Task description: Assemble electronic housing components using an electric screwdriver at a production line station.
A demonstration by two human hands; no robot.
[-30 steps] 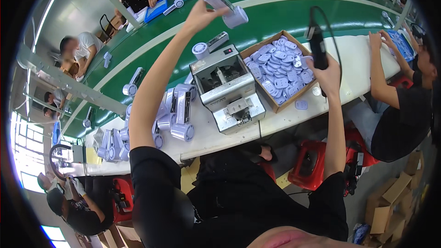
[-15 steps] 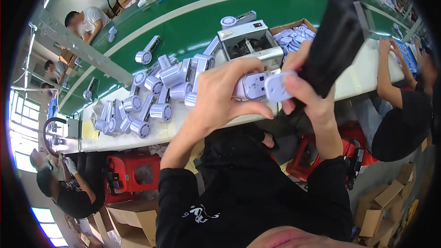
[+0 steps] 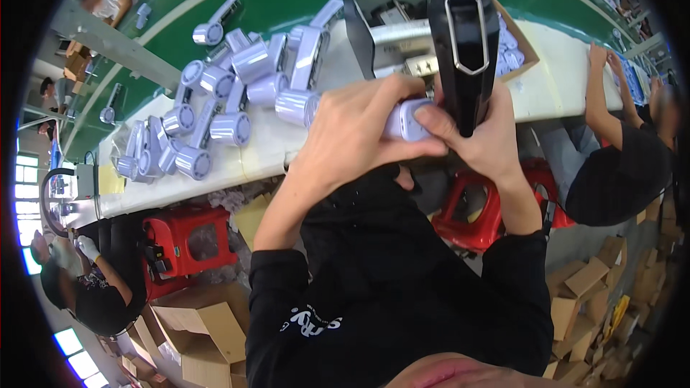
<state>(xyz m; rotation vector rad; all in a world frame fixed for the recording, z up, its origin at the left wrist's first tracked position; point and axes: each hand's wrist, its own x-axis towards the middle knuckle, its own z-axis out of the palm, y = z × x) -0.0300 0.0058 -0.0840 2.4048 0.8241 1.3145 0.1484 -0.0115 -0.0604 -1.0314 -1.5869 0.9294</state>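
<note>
Now left hand (image 3: 352, 136) grips lilac part (image 3: 404, 119); right hand (image 3: 483, 136) clutches black tool (image 3: 463, 43).

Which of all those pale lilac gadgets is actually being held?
The pale lilac plastic device between both hands, left hand wrapped around it; the others lie heaped on the white bench.

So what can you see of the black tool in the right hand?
The black tool looks like glossy plastic, thick-bodied, with a metal wire loop down its face. It stands roughly upright, its top running out of view. The right hand grips its lower end, right beside the small lilac part pinched by the left hand.
</note>
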